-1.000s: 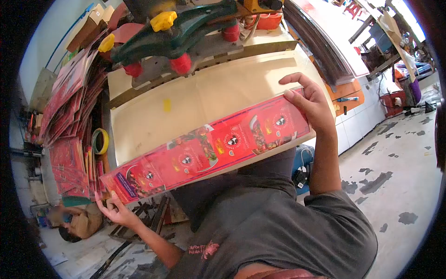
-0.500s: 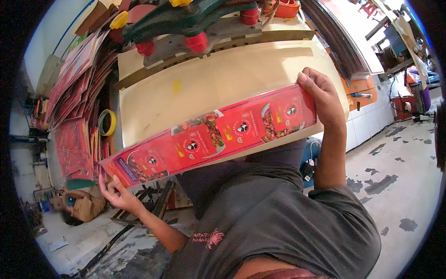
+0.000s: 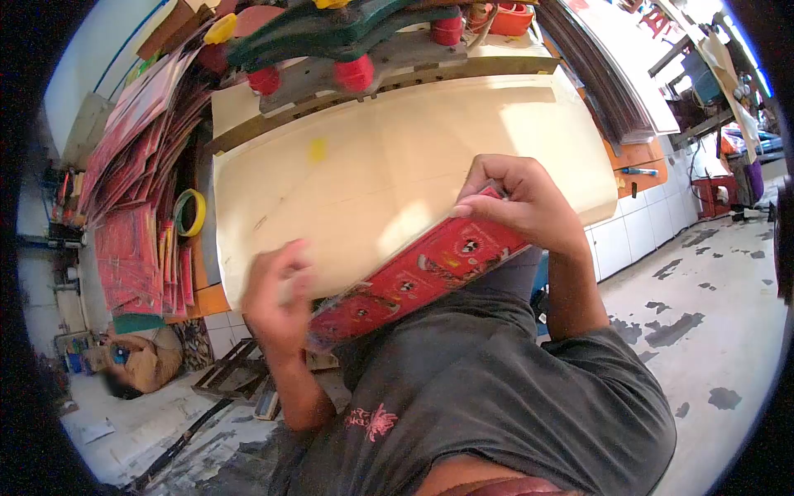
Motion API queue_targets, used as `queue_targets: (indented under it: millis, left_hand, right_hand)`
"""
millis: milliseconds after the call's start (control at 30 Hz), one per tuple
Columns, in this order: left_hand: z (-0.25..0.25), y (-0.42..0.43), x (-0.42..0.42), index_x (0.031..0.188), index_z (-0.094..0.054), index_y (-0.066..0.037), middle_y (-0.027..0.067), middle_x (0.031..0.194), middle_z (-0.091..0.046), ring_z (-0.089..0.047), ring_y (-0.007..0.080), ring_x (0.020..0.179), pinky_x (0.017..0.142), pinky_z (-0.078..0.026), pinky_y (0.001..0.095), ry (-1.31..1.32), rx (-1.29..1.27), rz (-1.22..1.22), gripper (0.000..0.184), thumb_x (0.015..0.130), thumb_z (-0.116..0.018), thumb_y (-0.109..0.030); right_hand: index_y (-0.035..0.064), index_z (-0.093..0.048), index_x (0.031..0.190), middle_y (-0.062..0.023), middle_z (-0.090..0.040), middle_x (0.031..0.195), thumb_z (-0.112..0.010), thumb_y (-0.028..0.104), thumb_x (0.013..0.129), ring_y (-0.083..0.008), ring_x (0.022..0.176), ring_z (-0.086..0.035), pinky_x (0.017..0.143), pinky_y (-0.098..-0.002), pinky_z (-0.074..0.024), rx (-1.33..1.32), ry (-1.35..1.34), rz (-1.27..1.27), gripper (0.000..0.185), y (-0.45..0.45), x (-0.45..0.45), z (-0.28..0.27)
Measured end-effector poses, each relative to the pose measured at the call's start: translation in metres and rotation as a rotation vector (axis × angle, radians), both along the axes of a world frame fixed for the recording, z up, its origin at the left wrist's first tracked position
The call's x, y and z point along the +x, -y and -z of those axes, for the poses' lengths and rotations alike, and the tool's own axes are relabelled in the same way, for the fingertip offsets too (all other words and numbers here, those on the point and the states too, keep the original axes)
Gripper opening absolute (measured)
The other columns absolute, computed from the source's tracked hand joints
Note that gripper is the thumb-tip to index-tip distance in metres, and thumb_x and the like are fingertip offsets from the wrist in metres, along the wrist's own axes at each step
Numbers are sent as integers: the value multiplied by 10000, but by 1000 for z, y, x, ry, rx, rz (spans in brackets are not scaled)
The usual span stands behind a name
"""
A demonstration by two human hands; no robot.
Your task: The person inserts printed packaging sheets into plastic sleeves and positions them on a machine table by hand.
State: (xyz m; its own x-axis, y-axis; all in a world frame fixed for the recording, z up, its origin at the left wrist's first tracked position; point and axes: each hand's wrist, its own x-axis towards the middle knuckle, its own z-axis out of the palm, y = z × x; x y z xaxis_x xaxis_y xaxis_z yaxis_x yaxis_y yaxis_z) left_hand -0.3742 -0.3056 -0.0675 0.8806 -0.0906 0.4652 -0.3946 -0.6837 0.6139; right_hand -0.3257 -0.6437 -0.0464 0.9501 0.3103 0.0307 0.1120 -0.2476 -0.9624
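Observation:
A long red printed strip (image 3: 422, 269) with food pictures and round logos hangs tilted in front of my torso, its upper right end pinched between the thumb and fingers of my right hand (image 3: 521, 202). Near the strip's lower left end is my left hand (image 3: 281, 298), raised and smeared by motion, so whether it touches the strip is unclear. Beyond both hands lies a cream board (image 3: 372, 165) with a small yellow mark.
Behind the board stands a dark green machine frame (image 3: 331, 37) with red knobs. Stacked red sheets (image 3: 141, 165) and a yellow tape roll (image 3: 190, 212) are at left. A pile of sheets (image 3: 612, 74) is at right. A person (image 3: 145, 360) is at lower left.
My right hand has moved left and down with the strip, now closer to my torso and steeper. My left hand has come off the strip's far corner and moved right and up.

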Motion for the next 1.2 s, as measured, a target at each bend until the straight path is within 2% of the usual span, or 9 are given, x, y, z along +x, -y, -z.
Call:
queue_targets:
  millis: [133,200,300,467,567,767,833,900,1200]
  left_hand:
    - [-10,75,26,1083,-721,-14,116,892,-676,-655,233,803,743,-517,330,-78,-36,309,299,861,-798,-199]
    - [-12,92,35,1013,-722,-14,85,875,-689,-662,178,764,711,-518,310,-316,-159,424,240,848,-817,-160]
    - [-19,102,39,955,-716,-17,48,835,-695,-648,115,726,682,-507,288,-520,-323,410,153,878,-796,-123]
    - [-13,99,49,907,-697,-26,6,801,-671,-601,76,738,691,-479,264,-559,-416,412,131,881,-793,-111]
    - [-13,95,52,879,-670,-34,-9,804,-641,-572,71,768,725,-465,251,-594,-421,411,144,863,-799,-96]
    - [-16,88,54,866,-641,-63,-22,838,-616,-562,73,814,758,-444,243,-701,-463,553,184,845,-816,-113]
    - [-22,83,54,862,-635,-69,-25,843,-611,-555,74,819,761,-436,241,-726,-438,602,197,837,-824,-120]
    - [-26,78,54,876,-647,-57,-50,792,-602,-510,44,733,673,-417,225,-762,-368,751,203,865,-815,-171]
    - [-35,74,37,889,-644,-63,-55,818,-587,-483,42,709,644,-396,227,-934,-305,897,214,872,-823,-180]
  right_hand:
    - [4,-677,852,-32,-686,786,-791,144,882,-89,784,-631,714,-253,-485,2,21,-56,183,-13,3,0]
    - [2,-675,863,-29,-685,784,-791,148,884,-90,788,-635,720,-254,-489,-2,9,-51,188,-13,3,1]
    - [-9,-683,903,-30,-704,807,-785,168,899,-87,808,-647,741,-247,-498,122,-66,-69,204,-6,-1,0]
    - [26,-740,1046,-87,-737,862,-765,306,920,-143,788,-663,725,-321,-521,-38,55,-230,308,9,-5,-1]
    - [30,-742,1086,-95,-748,882,-744,322,938,-154,814,-670,743,-327,-523,12,-55,-240,327,7,-8,0]
    - [27,-738,1093,-146,-737,868,-722,311,956,-206,785,-701,719,-355,-529,-53,-27,-353,316,7,-14,-3]
    - [-9,-738,1039,-165,-715,844,-767,225,917,-277,761,-687,715,-357,-515,-82,-5,-383,265,4,-16,-7]
    - [-1,-738,1015,-159,-709,849,-765,212,909,-309,776,-677,714,-380,-511,2,90,-504,240,3,-17,-4]
    - [32,-741,1080,-134,-735,948,-749,164,907,-332,857,-677,774,-407,-523,-42,204,-655,218,-2,-26,3]
